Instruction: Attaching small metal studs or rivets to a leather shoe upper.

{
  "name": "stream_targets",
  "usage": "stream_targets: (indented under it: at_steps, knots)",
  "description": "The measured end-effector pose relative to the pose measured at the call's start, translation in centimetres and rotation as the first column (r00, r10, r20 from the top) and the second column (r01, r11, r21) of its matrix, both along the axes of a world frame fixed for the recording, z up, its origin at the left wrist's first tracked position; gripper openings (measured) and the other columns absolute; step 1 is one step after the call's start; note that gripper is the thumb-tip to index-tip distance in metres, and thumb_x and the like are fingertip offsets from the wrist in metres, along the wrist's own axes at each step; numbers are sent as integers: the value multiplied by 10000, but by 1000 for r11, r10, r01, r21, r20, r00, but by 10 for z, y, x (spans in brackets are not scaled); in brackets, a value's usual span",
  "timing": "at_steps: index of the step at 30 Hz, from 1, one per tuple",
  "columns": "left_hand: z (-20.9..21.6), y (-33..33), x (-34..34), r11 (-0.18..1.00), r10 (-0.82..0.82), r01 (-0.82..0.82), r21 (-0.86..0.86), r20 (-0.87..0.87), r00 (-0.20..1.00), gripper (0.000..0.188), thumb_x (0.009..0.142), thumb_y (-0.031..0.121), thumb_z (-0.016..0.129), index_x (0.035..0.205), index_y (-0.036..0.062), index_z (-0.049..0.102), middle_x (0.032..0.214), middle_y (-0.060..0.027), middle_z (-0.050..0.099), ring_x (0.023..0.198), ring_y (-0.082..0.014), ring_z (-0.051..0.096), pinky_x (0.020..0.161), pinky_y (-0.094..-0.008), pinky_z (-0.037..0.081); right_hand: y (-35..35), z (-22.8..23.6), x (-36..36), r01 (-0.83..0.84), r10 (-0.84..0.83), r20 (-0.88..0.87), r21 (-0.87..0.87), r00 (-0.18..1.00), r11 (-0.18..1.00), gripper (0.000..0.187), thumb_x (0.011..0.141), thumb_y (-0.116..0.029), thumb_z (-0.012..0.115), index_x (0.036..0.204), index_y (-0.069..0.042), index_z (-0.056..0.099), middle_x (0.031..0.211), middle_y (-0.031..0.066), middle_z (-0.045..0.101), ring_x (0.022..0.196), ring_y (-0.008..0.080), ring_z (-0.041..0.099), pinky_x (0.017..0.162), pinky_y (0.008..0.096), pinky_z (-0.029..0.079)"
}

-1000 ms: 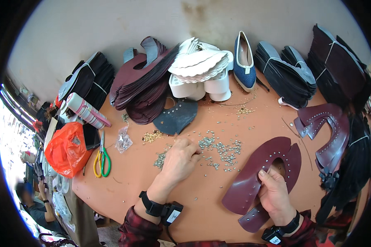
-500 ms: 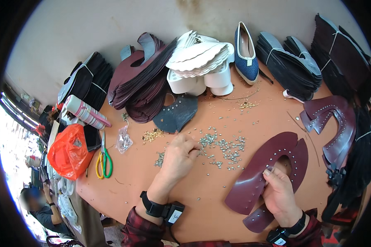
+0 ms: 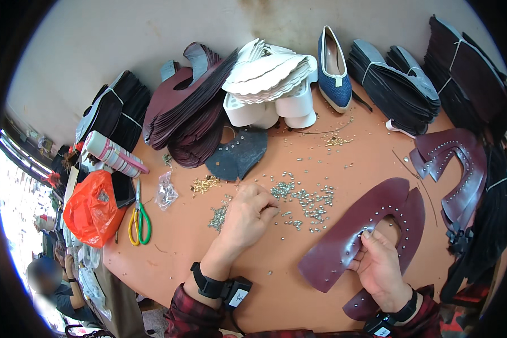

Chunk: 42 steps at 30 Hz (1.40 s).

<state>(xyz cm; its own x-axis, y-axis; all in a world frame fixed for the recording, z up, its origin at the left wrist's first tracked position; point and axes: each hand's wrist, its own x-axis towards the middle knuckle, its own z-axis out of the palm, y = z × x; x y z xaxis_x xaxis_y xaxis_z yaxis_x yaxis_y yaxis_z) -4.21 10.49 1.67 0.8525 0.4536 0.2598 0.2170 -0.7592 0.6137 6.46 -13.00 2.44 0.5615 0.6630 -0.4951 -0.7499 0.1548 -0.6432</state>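
Observation:
My right hand (image 3: 379, 263) grips a maroon leather shoe upper (image 3: 343, 236), thumb on top at its inner edge and fingers underneath. A row of small silver studs follows the curved opening of the upper. My left hand (image 3: 247, 218) is closed in a pinch over the table. Whatever its fingertips hold, if anything, is hidden. Just right of it lies a spread of loose silver studs (image 3: 307, 204), and a smaller heap of studs (image 3: 217, 218) is partly behind its wrist side. Gold studs (image 3: 205, 185) lie beyond it, near a dark studded leather piece (image 3: 239, 155).
Scissors (image 3: 139, 222), a clear plastic bag (image 3: 165, 191) and an orange bag (image 3: 94, 209) lie left. Stacked maroon uppers (image 3: 188, 112), white pieces (image 3: 270, 81) on white holders and a blue shoe (image 3: 334, 73) line the back. Studded uppers (image 3: 453, 146) lie right. A person (image 3: 53, 281) is far left.
My right hand has shifted the maroon upper slightly left and turned it, and its thumb sits a little differently on the inner edge. My left hand stays pinched, almost in place.

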Motion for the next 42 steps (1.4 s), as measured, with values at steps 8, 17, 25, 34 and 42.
stream_targets:
  at_steps: [8,17,25,34,42]
  knots:
    - [-4,-1,5,996,34,-27,89,-72,997,83,653,81,657,719,44,625,807,-80,556,814,-261,534,697,-356,443,0,-10,-1,-86,86,62,-3,994,996,103,846,-42,509,946,-33,488,829,52,591,734,135,581,677,278,496]
    - [10,1,20,996,47,-25,82,-278,959,96,665,110,647,718,42,605,802,-104,545,818,-274,537,701,-366,436,0,-11,3,-121,120,58,5,991,993,128,831,-23,529,956,-33,506,845,45,591,720,143,584,634,268,500]
    - [15,-29,13,999,39,-39,-8,3,999,92,701,45,604,717,5,523,765,-116,503,742,-263,506,664,-349,413,2,-8,-2,-70,73,-48,57,996,996,86,861,-71,502,936,-32,491,856,50,532,760,158,572,691,365,533]
    - [30,-104,22,978,-204,194,71,180,962,153,660,-18,624,774,46,543,797,-82,502,742,-246,482,669,-333,372,0,-6,-5,18,-20,9,185,1000,983,72,854,-42,513,818,20,516,797,52,538,720,112,558,689,279,539]
    - [33,-114,25,937,-281,231,262,171,944,144,667,-10,616,778,57,554,802,-69,493,736,-221,468,691,-314,341,-1,-1,-10,-32,10,113,197,994,980,74,847,-26,513,845,48,508,835,73,565,733,106,572,622,231,536]
